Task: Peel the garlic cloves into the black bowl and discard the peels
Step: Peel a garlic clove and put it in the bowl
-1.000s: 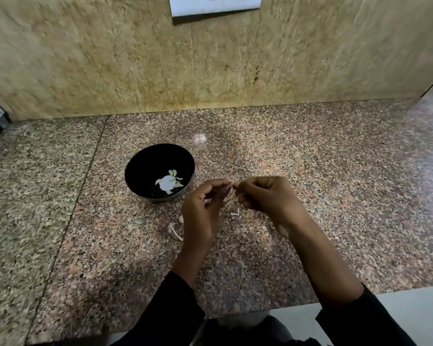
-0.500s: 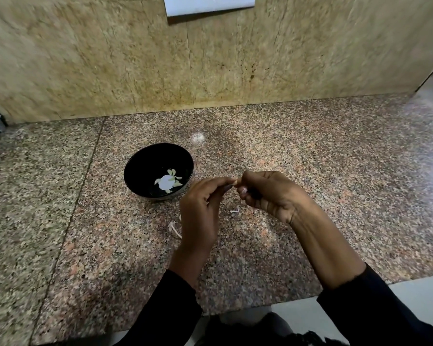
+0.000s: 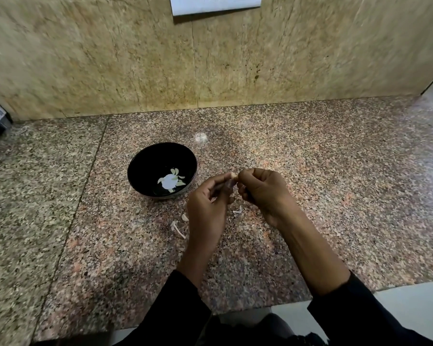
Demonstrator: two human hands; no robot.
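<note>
Granite table [image 3: 310,183] with speckles all over, and both hands met above it just right of the black bowl [image 3: 145,186]. Left hand [image 3: 208,208] and right hand [image 3: 263,193] each had fingers curled in, pinching one small garlic clove [image 3: 233,175] between their tips, so neither was open at all. Bowl sat on the table with a few pale peeled cloves [image 3: 171,181] at the bottom. Some scraps of peel [image 3: 178,228] lay on the table beside the left wrist, another bit [image 3: 238,210] between the hands. Dark sleeves [image 3: 360,318] on both arms, stone wall [image 3: 135,58] behind, white switch plate [image 3: 215,5] up top.
</note>
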